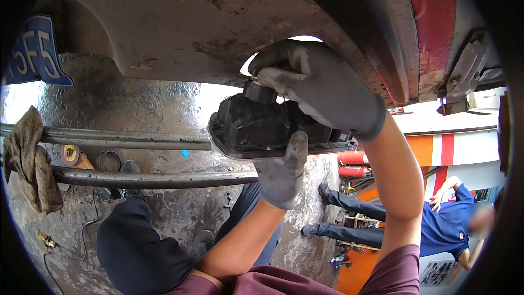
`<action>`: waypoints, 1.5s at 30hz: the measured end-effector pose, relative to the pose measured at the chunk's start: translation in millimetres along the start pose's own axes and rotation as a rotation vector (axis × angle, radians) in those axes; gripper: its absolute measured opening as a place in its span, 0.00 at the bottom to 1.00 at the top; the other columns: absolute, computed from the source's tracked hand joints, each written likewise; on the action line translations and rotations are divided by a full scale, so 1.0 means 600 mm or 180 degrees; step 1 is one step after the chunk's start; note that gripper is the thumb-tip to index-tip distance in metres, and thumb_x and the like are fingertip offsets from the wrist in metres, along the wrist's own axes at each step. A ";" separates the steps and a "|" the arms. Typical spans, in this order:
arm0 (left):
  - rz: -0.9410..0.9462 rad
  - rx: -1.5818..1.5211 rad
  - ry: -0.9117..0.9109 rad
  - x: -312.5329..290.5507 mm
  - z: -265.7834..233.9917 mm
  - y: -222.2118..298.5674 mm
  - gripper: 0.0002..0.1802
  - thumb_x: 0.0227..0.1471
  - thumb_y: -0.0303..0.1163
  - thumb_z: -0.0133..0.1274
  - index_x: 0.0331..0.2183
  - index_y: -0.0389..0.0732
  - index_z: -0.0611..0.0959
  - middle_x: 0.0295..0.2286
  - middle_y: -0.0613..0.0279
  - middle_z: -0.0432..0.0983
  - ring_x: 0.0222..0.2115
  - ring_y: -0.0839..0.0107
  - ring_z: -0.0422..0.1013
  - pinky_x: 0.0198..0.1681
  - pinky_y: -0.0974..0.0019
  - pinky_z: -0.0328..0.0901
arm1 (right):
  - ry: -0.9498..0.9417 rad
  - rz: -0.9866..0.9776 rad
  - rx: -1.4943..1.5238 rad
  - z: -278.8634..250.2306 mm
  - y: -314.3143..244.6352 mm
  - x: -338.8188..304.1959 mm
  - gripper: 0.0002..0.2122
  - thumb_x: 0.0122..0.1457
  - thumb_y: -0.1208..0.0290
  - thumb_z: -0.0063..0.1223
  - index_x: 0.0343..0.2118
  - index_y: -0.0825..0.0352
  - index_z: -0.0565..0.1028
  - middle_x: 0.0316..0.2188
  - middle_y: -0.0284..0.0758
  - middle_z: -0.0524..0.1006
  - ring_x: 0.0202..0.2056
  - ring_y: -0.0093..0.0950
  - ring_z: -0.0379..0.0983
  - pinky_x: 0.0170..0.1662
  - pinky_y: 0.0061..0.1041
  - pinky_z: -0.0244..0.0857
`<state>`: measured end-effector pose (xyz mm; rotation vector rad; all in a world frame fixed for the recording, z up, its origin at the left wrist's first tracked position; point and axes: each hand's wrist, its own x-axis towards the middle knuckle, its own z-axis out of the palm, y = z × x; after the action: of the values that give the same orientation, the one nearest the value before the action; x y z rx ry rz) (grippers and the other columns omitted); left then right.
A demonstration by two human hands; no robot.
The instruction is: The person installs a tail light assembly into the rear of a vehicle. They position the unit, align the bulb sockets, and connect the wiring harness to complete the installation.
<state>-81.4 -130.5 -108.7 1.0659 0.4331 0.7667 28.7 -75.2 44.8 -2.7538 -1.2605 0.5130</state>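
Evidently, in the head view, my left grip (pixel 283 179) holds the black housing (pixel 255 127) at its near edge, probably bearing its weight so my right grip (pixel 327 84) can work at the round neck (pixel 260 93) on its far side; whether those fingers (pixel 283 80) pinch anything, I can't tell. The housing lies between both, near the vehicle panel (pixel 180 35).

To my right, a person in a navy shirt (pixel 431 229) stands at the right edge of the stained grey floor (pixel 174 207), near two red cylinders (pixel 353 171); to my left, a crumpled brown cloth rag (pixel 34 158) drapes over two grey metal bars (pixel 153 177).
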 end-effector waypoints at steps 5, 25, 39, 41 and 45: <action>0.0318 0.0288 0.0236 0.002 0.007 -0.020 0.26 0.54 0.32 0.61 0.55 0.46 0.75 0.52 0.47 0.71 0.49 0.50 0.70 0.56 0.47 0.61 | 0.0292 -0.1511 -0.1684 0.008 0.042 0.007 0.12 0.65 0.63 0.48 0.43 0.65 0.77 0.31 0.39 0.75 0.32 0.33 0.77 0.35 0.33 0.71; -0.0189 0.0034 -0.0171 0.016 -0.001 0.016 0.22 0.56 0.32 0.58 0.53 0.43 0.75 0.49 0.46 0.73 0.49 0.46 0.68 0.56 0.46 0.60 | 0.0142 -0.1615 -0.2076 -0.001 0.036 0.003 0.24 0.51 0.77 0.56 0.54 0.66 0.73 0.38 0.42 0.73 0.39 0.41 0.72 0.39 0.36 0.70; 0.1246 0.1790 0.0004 0.012 -0.001 0.001 0.22 0.55 0.29 0.59 0.51 0.38 0.74 0.47 0.51 0.71 0.41 0.54 0.71 0.46 0.51 0.66 | 0.0053 -0.1347 -0.2058 0.003 0.018 0.002 0.22 0.53 0.75 0.56 0.53 0.62 0.74 0.41 0.43 0.73 0.42 0.41 0.73 0.42 0.36 0.71; 0.0641 0.1145 -0.0027 0.014 0.003 0.010 0.21 0.56 0.28 0.58 0.51 0.37 0.74 0.46 0.51 0.72 0.42 0.54 0.71 0.46 0.52 0.66 | 0.0334 -0.1543 -0.2069 0.007 0.031 -0.004 0.22 0.53 0.75 0.56 0.53 0.62 0.74 0.42 0.42 0.74 0.43 0.42 0.73 0.44 0.36 0.70; 0.0537 0.0752 0.0117 0.013 0.011 0.009 0.19 0.57 0.27 0.56 0.50 0.35 0.74 0.44 0.50 0.73 0.40 0.57 0.71 0.44 0.56 0.67 | 0.0116 -0.1249 -0.1948 0.003 0.025 -0.005 0.23 0.52 0.76 0.57 0.53 0.60 0.74 0.43 0.42 0.73 0.44 0.42 0.73 0.44 0.36 0.70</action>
<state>-73.9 -127.2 -100.7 1.3231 0.4774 0.9013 37.4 -87.4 41.2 -2.7844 -2.1801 0.0380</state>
